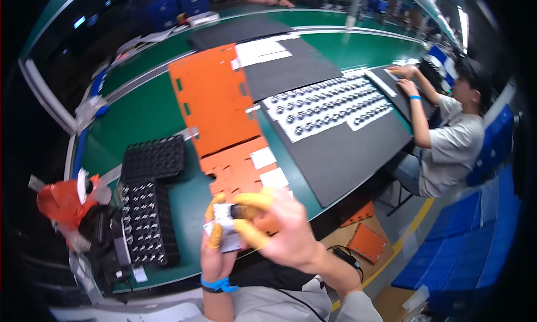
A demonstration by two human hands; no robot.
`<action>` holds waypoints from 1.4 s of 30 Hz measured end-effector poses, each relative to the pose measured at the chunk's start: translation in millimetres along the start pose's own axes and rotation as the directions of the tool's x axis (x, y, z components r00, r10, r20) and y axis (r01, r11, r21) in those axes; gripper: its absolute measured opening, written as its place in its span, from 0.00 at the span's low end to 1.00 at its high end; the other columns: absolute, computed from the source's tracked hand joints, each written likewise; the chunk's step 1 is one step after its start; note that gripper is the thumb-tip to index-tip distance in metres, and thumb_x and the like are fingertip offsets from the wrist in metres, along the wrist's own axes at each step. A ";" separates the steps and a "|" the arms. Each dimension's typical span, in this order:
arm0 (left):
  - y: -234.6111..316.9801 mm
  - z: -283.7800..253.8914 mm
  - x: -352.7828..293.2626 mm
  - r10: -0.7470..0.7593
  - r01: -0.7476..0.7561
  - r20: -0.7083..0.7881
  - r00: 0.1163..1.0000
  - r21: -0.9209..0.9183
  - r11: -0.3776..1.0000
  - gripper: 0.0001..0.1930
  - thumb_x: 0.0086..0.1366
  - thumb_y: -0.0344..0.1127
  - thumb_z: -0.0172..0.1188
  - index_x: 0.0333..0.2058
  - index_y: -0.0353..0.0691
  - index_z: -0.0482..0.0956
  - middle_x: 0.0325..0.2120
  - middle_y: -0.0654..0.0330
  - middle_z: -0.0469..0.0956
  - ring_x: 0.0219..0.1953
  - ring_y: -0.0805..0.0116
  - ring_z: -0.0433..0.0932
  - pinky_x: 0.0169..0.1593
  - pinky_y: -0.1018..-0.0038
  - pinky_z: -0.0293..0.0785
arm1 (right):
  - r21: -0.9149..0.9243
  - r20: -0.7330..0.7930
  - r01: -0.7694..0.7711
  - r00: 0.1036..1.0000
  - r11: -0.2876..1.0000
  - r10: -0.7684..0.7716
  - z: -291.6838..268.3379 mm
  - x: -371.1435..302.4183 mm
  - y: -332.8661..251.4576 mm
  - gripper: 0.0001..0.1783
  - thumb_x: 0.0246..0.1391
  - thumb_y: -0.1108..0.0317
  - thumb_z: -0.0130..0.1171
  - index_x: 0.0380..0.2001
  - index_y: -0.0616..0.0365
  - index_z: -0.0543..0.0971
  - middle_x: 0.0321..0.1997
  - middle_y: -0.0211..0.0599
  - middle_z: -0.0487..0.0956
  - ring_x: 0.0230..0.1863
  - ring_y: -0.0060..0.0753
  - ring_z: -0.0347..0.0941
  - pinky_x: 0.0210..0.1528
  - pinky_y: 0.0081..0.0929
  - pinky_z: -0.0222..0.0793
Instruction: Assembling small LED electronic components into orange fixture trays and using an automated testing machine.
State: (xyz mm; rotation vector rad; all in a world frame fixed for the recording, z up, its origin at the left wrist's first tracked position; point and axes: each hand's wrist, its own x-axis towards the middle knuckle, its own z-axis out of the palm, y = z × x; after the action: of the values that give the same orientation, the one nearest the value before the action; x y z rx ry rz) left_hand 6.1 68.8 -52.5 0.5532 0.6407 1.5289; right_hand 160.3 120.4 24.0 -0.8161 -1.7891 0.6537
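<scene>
Close in front of me, my left hand (212,252) grips a small white part (222,212) with silvery faces; a blue band circles that wrist. My right hand (286,230) reaches over from the right, its thumb and a finger pinching a small dark round piece (238,211) against the white part. Yellow finger covers sit on several fingertips of both hands. Whether the dark piece is fixed to the white part cannot be made out. Below and beyond my hands lies an orange panel (215,109) with slots along its edges.
Black trays (152,159) stand at the left, one with rows of small parts (142,224). To the right, white sheets with rows of dark round parts (330,104) lie on a grey mat (347,160). A co-worker (453,132) works at the right edge. Red-orange bag (61,202) far left.
</scene>
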 end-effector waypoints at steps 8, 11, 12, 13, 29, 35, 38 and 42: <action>-8.7 9.3 8.3 0.027 -0.048 0.133 0.991 0.160 0.986 0.42 0.62 0.42 0.73 0.68 0.40 0.58 0.58 0.48 0.74 0.36 0.67 0.82 0.41 0.74 0.80 | 0.074 0.099 -0.157 0.984 0.985 0.150 -25.1 -17.8 29.2 0.18 0.47 0.75 0.73 0.44 0.60 0.83 0.29 0.35 0.79 0.32 0.36 0.73 0.39 0.31 0.70; -13.4 18.8 7.6 0.171 -0.208 0.153 0.973 0.271 0.940 0.35 0.57 0.31 0.76 0.59 0.39 0.66 0.60 0.48 0.72 0.55 0.58 0.79 0.56 0.64 0.78 | 0.187 0.131 -0.204 0.975 0.961 0.182 -26.4 -20.3 38.5 0.16 0.46 0.74 0.75 0.40 0.60 0.84 0.27 0.31 0.78 0.29 0.30 0.69 0.36 0.27 0.66; -17.8 17.4 9.7 0.242 -0.304 0.212 0.947 0.347 0.887 0.35 0.57 0.29 0.76 0.59 0.40 0.66 0.62 0.48 0.70 0.58 0.57 0.77 0.59 0.63 0.77 | 0.208 0.126 -0.212 0.974 0.955 0.189 -24.4 -21.6 40.2 0.15 0.45 0.74 0.75 0.39 0.60 0.85 0.25 0.29 0.77 0.28 0.25 0.67 0.33 0.23 0.64; -21.9 16.1 12.1 0.305 -0.399 0.275 0.912 0.413 0.819 0.35 0.56 0.26 0.76 0.59 0.40 0.66 0.64 0.47 0.68 0.61 0.57 0.74 0.61 0.62 0.75 | 0.219 0.124 -0.218 0.973 0.951 0.195 -24.4 -22.5 41.7 0.16 0.44 0.72 0.76 0.38 0.60 0.85 0.26 0.28 0.77 0.28 0.25 0.67 0.33 0.23 0.64; -25.4 22.5 10.7 0.206 -0.419 0.380 0.902 0.653 0.631 0.40 0.54 0.34 0.78 0.64 0.34 0.69 0.62 0.50 0.75 0.56 0.63 0.80 0.58 0.69 0.77 | 0.181 0.205 -0.267 0.951 0.946 0.230 -36.1 -28.9 43.9 0.15 0.48 0.70 0.76 0.36 0.65 0.82 0.26 0.29 0.78 0.25 0.17 0.72 0.27 0.18 0.67; -20.1 18.4 9.5 0.224 -0.440 0.380 0.897 0.801 0.405 0.46 0.52 0.33 0.79 0.67 0.31 0.64 0.58 0.46 0.77 0.53 0.54 0.82 0.55 0.67 0.78 | -0.049 0.269 -0.155 0.949 0.987 0.162 -38.7 -19.5 35.5 0.17 0.48 0.72 0.76 0.41 0.63 0.83 0.24 0.28 0.77 0.22 0.18 0.69 0.26 0.19 0.66; -17.5 16.6 8.5 0.241 -0.466 0.403 0.883 0.814 0.346 0.48 0.51 0.33 0.79 0.68 0.30 0.63 0.54 0.47 0.80 0.49 0.53 0.84 0.52 0.67 0.79 | -0.133 0.304 -0.106 0.942 0.985 0.142 -41.2 -16.7 26.5 0.18 0.48 0.72 0.76 0.43 0.63 0.83 0.22 0.27 0.76 0.21 0.17 0.67 0.26 0.19 0.65; -10.0 19.0 1.8 0.229 -0.484 0.428 0.874 0.808 0.337 0.47 0.51 0.32 0.79 0.68 0.30 0.64 0.48 0.49 0.82 0.44 0.54 0.85 0.49 0.67 0.80 | 0.007 0.418 -0.301 0.867 0.954 0.271 -45.7 -17.8 29.6 0.18 0.49 0.71 0.75 0.43 0.63 0.84 0.22 0.27 0.78 0.20 0.14 0.67 0.24 0.17 0.63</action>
State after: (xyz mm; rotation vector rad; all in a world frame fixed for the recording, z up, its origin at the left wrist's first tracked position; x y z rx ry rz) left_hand 26.3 72.0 -45.7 1.8269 1.2199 1.3578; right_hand 214.5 127.7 6.9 -0.9563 -2.0234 1.1521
